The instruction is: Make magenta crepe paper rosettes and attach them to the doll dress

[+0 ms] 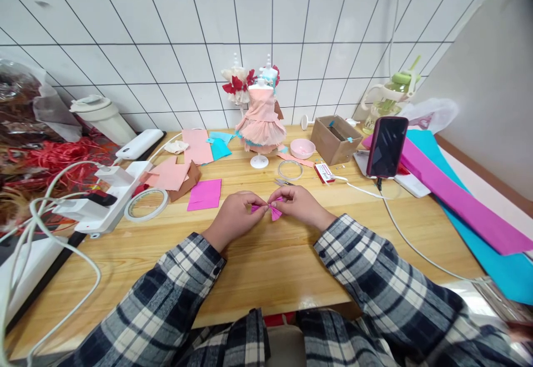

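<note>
Between my two hands is a small magenta paper bow [275, 212], gathered at its middle. My left hand [238, 215] pinches its left side with thumb and forefinger, and that end is mostly hidden. My right hand [300, 205] pinches the other side, fingers closed, just above the tabletop. Just beyond my right fingertips lies a small pair of scissors [283, 182], partly covered by the hand. A flat magenta paper square [204, 195] rests to the left of my left hand. Farther back stands a mini dress form [261, 117] in a pink paper dress.
Tape roll [146, 205] and power strip [112, 203] with cables lie left. A wire coil [290, 170], pink bowl [302, 148], cardboard box [336, 139] and propped phone [388, 147] stand behind and right. Long coloured paper sheets [466, 200] lie along the right edge.
</note>
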`<state>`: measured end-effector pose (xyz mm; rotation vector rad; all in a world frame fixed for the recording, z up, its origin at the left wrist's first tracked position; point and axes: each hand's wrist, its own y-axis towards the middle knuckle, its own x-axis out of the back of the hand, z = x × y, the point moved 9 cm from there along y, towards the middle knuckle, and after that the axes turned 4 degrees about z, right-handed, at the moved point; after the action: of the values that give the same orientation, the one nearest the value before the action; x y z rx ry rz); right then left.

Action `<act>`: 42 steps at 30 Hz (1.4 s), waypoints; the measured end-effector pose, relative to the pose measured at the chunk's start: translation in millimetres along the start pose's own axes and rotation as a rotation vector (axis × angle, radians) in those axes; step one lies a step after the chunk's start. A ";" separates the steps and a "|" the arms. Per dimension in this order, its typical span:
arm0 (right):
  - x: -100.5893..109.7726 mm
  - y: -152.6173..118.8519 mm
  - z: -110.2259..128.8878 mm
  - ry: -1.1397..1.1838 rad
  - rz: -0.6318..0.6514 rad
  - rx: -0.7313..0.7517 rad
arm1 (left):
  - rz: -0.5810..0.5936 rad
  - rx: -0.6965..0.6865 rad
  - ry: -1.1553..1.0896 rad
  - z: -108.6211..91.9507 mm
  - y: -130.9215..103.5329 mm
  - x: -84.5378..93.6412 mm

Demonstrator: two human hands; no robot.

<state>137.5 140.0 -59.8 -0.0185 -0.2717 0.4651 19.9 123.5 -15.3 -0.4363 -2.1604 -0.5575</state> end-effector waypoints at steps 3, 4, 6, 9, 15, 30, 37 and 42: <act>2.8 -3.2 13.2 -0.197 -0.039 0.098 | 0.008 -0.003 0.011 -0.8 -0.2 -0.7; 4.0 -5.0 20.7 -0.279 -0.065 0.165 | 0.011 -0.005 0.014 -1.2 -0.3 -1.0; 4.9 -10.6 36.6 -0.441 -0.126 0.316 | 0.018 0.001 0.020 -1.3 -0.7 -1.9; 1.9 -17.9 49.9 -0.638 -0.170 0.446 | 0.035 0.043 0.025 1.3 -1.3 -4.8; -9.3 -24.7 59.4 -0.816 -0.088 0.504 | 0.047 0.115 0.011 7.4 -1.6 -10.8; -3.0 -17.9 49.9 -0.786 -0.077 0.492 | 0.086 0.305 -0.246 23.1 -2.5 -14.7; -4.8 -23.7 60.4 -0.810 -0.065 0.529 | 0.135 0.367 -0.540 36.8 -4.8 -26.7; -5.4 -38.0 77.2 -0.917 -0.125 0.730 | 0.145 0.475 -0.819 40.0 -8.3 -33.4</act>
<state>129.3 100.2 16.3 0.9397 -0.9796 0.4014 9.6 134.0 -66.0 -0.6130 -2.8846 0.2901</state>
